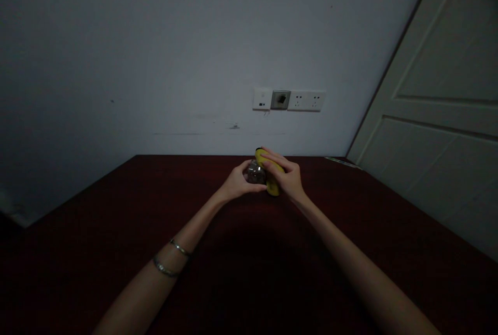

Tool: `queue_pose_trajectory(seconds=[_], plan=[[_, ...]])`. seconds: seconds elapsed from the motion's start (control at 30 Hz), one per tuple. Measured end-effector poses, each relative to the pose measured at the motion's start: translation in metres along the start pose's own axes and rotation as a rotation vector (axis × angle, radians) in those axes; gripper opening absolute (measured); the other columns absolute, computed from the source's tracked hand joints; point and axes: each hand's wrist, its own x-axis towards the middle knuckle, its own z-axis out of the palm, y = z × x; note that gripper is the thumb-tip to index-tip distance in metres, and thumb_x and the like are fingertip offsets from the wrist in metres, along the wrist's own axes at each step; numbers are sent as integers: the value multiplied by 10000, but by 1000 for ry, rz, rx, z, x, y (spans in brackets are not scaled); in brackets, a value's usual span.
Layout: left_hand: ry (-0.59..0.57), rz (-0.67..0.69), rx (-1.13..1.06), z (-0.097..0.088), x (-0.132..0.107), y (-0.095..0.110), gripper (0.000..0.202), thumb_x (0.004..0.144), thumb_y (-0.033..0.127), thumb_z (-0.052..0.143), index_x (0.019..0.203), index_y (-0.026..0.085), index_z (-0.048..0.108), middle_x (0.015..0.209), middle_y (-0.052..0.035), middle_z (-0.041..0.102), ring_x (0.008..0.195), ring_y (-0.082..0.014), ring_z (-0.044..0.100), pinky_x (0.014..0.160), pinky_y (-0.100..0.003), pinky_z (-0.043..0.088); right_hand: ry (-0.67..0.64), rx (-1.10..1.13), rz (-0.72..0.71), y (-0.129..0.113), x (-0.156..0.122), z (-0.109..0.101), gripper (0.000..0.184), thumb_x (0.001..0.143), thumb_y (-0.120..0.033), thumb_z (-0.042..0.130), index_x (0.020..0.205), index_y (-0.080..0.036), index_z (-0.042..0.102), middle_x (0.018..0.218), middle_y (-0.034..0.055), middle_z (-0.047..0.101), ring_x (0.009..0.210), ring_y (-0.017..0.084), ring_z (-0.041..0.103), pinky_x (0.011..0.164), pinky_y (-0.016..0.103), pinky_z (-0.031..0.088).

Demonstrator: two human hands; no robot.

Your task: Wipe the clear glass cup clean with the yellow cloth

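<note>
Above the dark red tabletop, my left hand (pixel 238 181) is closed around a small clear glass (pixel 256 173) that shines with reflections. Its thumb lies along the near side and its fingers are partly hidden behind the glass. My right hand (pixel 287 173) grips a yellow sponge (pixel 273 184) with a dark edge, pressed up against the right side of the glass. The fingers lie over the sponge and cover much of it. Whatever is inside the glass, if anything, is too dim to make out.
The dark red table (pixel 187 190) meets a pale wall (pixel 175 55) at its far edge. Wall sockets (pixel 306 100) sit above it. A panelled door (pixel 439 112) stands at the right, near a thin flat strip (pixel 344 162) on the table's far right corner.
</note>
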Motion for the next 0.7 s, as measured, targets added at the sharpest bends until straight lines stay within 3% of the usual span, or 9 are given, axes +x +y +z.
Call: queue_pose_trajectory(seconds=[0.07, 0.17, 0.33, 0.4, 0.6, 0.7], plan=[[23, -27, 1, -2, 0, 0, 677, 523, 269, 798, 1103, 108, 488, 974, -97, 641, 813, -204, 633, 687, -340, 528, -82, -52, -95, -5, -2, 0, 207, 747, -266, 652, 945, -295, 703, 1213, 8, 604, 1115, 214, 568, 985, 400, 426], [23, -2, 8, -3, 0, 0, 666, 529, 279, 797, 1098, 109, 494, 978, -94, 635, 822, -194, 624, 699, -327, 521, -133, -72, -147, -6, -3, 2, 221, 746, -247, 655, 957, -297, 698, 1246, 3, 579, 1117, 208, 566, 984, 395, 430], [-23, 29, -45, 1, 0, 2, 685, 496, 228, 810, 1094, 122, 492, 1032, -103, 622, 898, -208, 618, 813, -376, 496, 56, -23, 3, 5, -1, 1, 217, 771, -292, 629, 978, -274, 692, 1113, 20, 663, 1065, 210, 602, 972, 406, 445], [-31, 39, -42, 2, 0, 3, 703, 491, 213, 811, 1108, 126, 487, 1067, -111, 612, 929, -219, 614, 847, -398, 481, 70, -51, -3, 6, 0, 0, 221, 773, -297, 627, 984, -272, 690, 1094, 21, 672, 1049, 210, 611, 971, 415, 448], [15, 88, 127, -2, 1, 1, 699, 539, 228, 791, 1154, 109, 480, 1096, -132, 605, 975, -239, 597, 863, -415, 470, -143, -216, -270, -7, -3, -2, 260, 777, -223, 617, 1016, -311, 670, 1234, -11, 584, 1147, 206, 545, 998, 420, 429], [8, 118, 107, -1, 0, 3, 691, 550, 229, 785, 1160, 117, 479, 1107, -132, 605, 991, -243, 592, 849, -405, 482, -199, -229, -342, -11, -2, -2, 265, 771, -209, 622, 1009, -313, 673, 1253, -18, 568, 1178, 209, 518, 1010, 422, 418]])
